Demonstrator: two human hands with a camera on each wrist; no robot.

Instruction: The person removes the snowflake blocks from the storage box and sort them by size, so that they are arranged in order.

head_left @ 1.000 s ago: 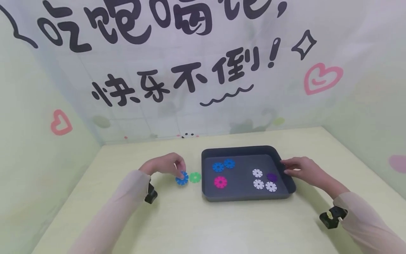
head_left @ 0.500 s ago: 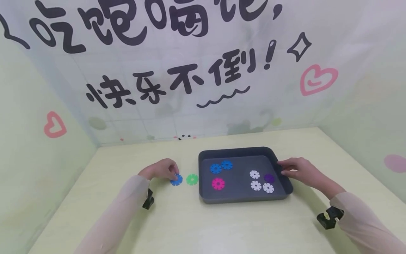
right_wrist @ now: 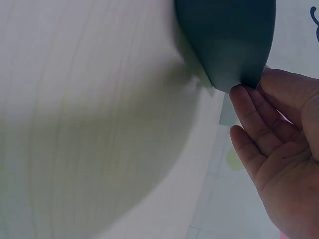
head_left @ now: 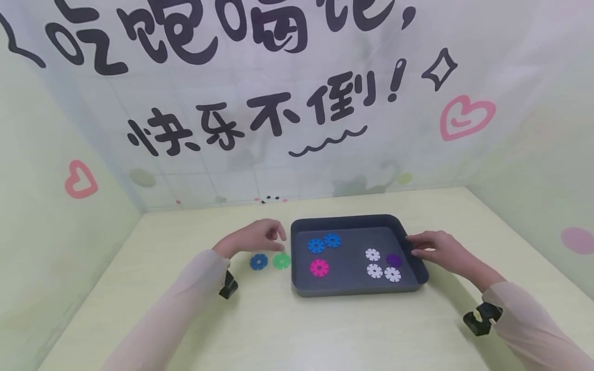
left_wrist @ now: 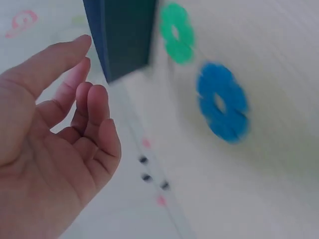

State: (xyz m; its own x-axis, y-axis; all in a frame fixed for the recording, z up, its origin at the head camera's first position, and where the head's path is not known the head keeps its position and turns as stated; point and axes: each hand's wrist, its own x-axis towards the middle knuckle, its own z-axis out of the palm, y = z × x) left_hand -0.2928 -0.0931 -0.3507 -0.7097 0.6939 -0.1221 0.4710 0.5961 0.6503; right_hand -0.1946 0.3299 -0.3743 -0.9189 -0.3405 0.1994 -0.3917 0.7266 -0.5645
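My left hand (head_left: 261, 237) is raised over the table beside the dark grey tray (head_left: 357, 291), its fingers loosely bent around nothing. Below it lie a blue snowflake disc (head_left: 258, 262) and a green snowflake disc (head_left: 281, 260), side by side left of the tray. In the left wrist view the palm and bent fingers (left_wrist: 102, 104) are bare, with the blue disc (left_wrist: 223, 103) off to the right. My right hand (head_left: 438, 248) pinches the tray's right rim; the right wrist view shows fingertips (right_wrist: 241, 97) against the outside of its wall (right_wrist: 229, 40).
Inside the tray are two blue discs (head_left: 316, 246), a pink disc (head_left: 319, 268), three white discs (head_left: 374, 271) and a purple disc (head_left: 394, 260). A printed backdrop (head_left: 223, 175) rises behind the table (head_left: 297, 335), with side walls left and right.
My left hand has set the blue disc on the table left of the green one, let go, and moved right and up towards the tray. The right hand stays at the rim.
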